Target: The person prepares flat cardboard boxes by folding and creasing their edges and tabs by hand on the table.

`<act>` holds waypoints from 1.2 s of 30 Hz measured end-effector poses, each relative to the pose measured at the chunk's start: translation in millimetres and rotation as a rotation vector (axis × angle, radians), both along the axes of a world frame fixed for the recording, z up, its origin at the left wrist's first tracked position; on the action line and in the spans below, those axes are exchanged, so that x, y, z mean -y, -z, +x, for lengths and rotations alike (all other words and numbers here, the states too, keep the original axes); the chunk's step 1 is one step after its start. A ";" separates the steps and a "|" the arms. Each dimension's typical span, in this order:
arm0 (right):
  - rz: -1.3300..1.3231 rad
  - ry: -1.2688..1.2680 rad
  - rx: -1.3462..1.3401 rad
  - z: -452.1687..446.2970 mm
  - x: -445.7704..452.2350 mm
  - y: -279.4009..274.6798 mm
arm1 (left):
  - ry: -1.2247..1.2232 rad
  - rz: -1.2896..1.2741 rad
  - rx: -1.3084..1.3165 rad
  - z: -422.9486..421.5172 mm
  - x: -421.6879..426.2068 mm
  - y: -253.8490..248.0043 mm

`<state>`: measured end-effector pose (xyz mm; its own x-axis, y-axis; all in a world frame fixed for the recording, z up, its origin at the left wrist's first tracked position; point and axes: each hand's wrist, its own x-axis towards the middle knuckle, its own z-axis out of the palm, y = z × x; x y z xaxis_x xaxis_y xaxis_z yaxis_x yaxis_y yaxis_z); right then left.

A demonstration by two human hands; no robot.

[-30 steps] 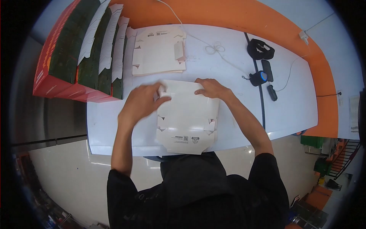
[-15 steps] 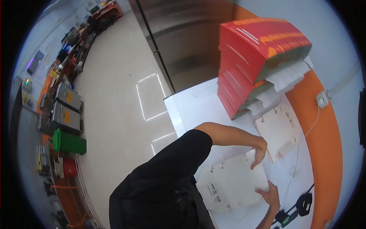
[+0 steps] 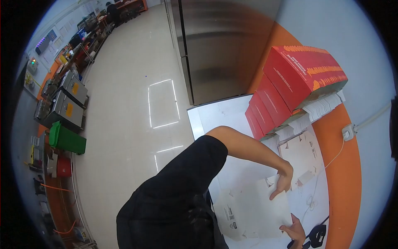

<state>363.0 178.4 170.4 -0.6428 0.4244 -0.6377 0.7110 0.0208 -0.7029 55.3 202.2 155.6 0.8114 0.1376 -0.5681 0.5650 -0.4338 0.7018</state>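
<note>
A flat white cardboard sheet (image 3: 253,207) with printed marks at its near end lies on the white table (image 3: 224,114) in front of me. My left hand (image 3: 283,180) grips its far left corner, thumb on top of the board and fingers over the edge. At the far right corner, my right hand (image 3: 293,230) holds the same sheet, with the thumb on its face. Part of the sheet near my left hand looks folded or raised. Beyond my hands lies another stack of flat white sheets (image 3: 296,155), with a small flap standing on it.
Red boxes (image 3: 282,91) stand stacked at the table's back left, beside a steel cabinet (image 3: 224,50). A cable and black items (image 3: 318,235) lie at the right. Across the floor are a green bin (image 3: 68,139), steel units and a distant person (image 3: 112,13).
The view has swung left, bringing the floor and far counter into sight. My left hand has shifted along the sheet's far edge, where the board now appears folded up.
</note>
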 end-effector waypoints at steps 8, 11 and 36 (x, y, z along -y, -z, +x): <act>0.107 0.123 0.050 -25.6 49.7 -104.5 | -0.047 0.275 -0.044 -7.2 22.4 -78.2; 0.199 0.083 0.006 -26.3 58.0 -101.9 | -0.074 0.329 -0.014 -5.9 25.6 -76.6; 0.908 -0.068 -0.084 -25.1 125.7 -110.0 | -0.313 0.720 0.102 0.3 107.9 -92.6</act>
